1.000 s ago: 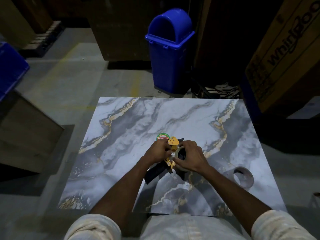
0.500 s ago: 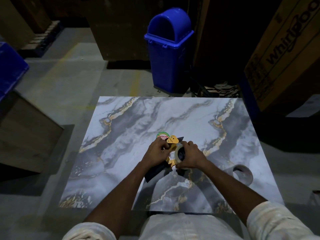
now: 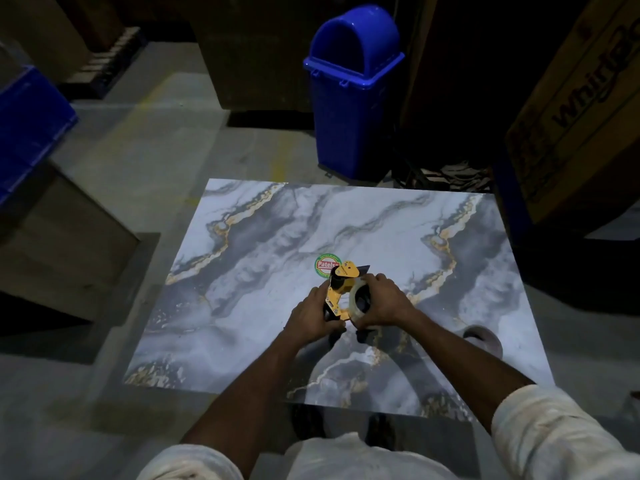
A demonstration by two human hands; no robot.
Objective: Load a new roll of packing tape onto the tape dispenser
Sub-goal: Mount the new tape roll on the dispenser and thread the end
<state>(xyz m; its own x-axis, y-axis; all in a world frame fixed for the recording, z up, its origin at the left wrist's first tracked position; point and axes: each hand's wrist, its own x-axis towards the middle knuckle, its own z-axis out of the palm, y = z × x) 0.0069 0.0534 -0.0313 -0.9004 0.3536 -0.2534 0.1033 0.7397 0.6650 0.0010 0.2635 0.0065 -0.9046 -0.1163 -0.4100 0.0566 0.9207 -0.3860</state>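
The left hand [image 3: 313, 315] grips the yellow tape dispenser [image 3: 337, 292] above the bench [image 3: 263, 237]; the right hand [image 3: 382, 301] clasps the clear tape roll [image 3: 356, 299] against its hub. Seating looks nearly done; threading the tape likely remains.

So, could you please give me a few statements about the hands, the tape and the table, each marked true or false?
1. The left hand holds the yellow tape dispenser. True.
2. The right hand rests flat on the marble table. False: it grips the clear tape roll at the dispenser.
3. A second roll lies on the table to the person's right. True.
4. The bin beyond the table is red. False: it is blue.
5. A round green sticker sits just beyond the dispenser. True.
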